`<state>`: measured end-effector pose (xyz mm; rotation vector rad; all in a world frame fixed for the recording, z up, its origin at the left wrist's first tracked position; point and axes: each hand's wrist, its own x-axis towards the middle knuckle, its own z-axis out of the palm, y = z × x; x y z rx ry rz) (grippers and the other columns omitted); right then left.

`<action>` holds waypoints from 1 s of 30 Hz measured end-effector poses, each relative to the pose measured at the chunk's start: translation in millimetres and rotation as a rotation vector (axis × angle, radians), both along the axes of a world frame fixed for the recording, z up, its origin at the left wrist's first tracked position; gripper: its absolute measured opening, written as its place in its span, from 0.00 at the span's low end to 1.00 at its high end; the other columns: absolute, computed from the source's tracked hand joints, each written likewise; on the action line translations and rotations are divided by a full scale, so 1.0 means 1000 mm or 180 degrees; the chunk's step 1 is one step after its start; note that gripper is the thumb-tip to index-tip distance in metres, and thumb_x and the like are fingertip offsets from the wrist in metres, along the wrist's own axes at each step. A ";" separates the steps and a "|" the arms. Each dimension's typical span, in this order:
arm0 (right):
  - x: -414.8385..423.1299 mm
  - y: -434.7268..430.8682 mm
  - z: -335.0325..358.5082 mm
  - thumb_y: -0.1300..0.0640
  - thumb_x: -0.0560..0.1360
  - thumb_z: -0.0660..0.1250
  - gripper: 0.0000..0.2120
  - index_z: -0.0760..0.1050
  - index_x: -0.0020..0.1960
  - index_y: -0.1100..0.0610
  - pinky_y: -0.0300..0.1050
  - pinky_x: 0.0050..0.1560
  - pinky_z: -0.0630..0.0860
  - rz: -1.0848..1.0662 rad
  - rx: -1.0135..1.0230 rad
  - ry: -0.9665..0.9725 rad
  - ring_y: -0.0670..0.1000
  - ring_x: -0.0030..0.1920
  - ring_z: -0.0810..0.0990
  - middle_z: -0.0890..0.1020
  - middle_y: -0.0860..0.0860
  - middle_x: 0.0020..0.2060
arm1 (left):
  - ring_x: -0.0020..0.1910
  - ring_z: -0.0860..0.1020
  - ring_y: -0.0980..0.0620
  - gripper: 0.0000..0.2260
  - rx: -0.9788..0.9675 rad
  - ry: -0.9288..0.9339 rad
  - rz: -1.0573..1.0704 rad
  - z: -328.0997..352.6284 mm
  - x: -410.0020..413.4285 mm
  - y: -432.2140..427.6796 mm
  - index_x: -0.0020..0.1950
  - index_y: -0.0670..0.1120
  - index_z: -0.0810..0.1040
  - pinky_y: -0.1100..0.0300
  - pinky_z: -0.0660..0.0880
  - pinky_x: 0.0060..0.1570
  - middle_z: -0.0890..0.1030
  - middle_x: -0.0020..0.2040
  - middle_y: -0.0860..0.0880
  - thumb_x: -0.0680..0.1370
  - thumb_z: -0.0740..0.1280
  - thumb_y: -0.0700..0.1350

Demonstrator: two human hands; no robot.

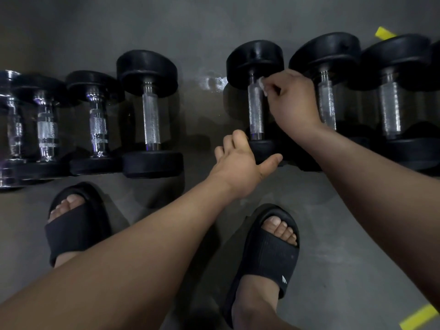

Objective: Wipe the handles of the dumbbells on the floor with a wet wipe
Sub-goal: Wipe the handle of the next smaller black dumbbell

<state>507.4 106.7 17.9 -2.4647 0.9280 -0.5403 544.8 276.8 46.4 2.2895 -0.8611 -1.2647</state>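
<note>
Item: wet wipe (262, 83), one, small and bunched. The fingers (273, 88) of my right hand (294, 98) were clamped on it, pressing it to the top of the knurled handle (256, 108) of the fifth dumbbell (254, 60) from the left, just below its far head.

Item: left hand (240, 165), curled over the near head of that dumbbell, thumb spread along its front edge, steadying it.

Hazards, as I judged them: the heads were round, so a slack left grip could have let the weight roll toward my open-toed slides (269, 253); the coarse knurling could have snagged or shredded so small a wipe; the pinch was shallow, so the wipe could have slipped out.

Count: dumbbells (151, 120), seven with handles showing, four left of the gap and three right, all lying on the floor (214, 25); a sliver of black at the right edge might have been another. Slides, two. Yellow tape strips (385, 33), two. Wet patch (212, 83), one.
</note>
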 end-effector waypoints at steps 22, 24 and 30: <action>0.002 -0.005 0.018 0.62 0.76 0.66 0.10 0.85 0.53 0.59 0.48 0.56 0.78 0.0835 0.0043 0.0368 0.56 0.52 0.82 0.83 0.56 0.51 | 0.68 0.62 0.44 0.37 0.0020 0.0013 -0.0056 0.002 -0.001 -0.002 0.71 0.45 0.58 0.53 0.65 0.65 0.62 0.69 0.46 0.75 0.66 0.68; 0.007 -0.004 0.015 0.62 0.77 0.64 0.11 0.85 0.53 0.59 0.48 0.57 0.77 0.0646 0.0082 0.0353 0.56 0.53 0.82 0.83 0.56 0.52 | 0.68 0.62 0.43 0.37 0.0043 0.0006 -0.0069 0.003 -0.001 -0.002 0.72 0.45 0.58 0.52 0.65 0.65 0.62 0.69 0.46 0.75 0.66 0.68; -0.002 -0.002 0.019 0.64 0.75 0.65 0.11 0.85 0.51 0.60 0.45 0.56 0.78 0.1016 0.0004 0.0321 0.55 0.51 0.83 0.84 0.55 0.50 | 0.68 0.61 0.43 0.37 0.0072 -0.0017 -0.0119 0.006 -0.003 -0.005 0.72 0.45 0.58 0.51 0.65 0.66 0.62 0.70 0.46 0.76 0.65 0.68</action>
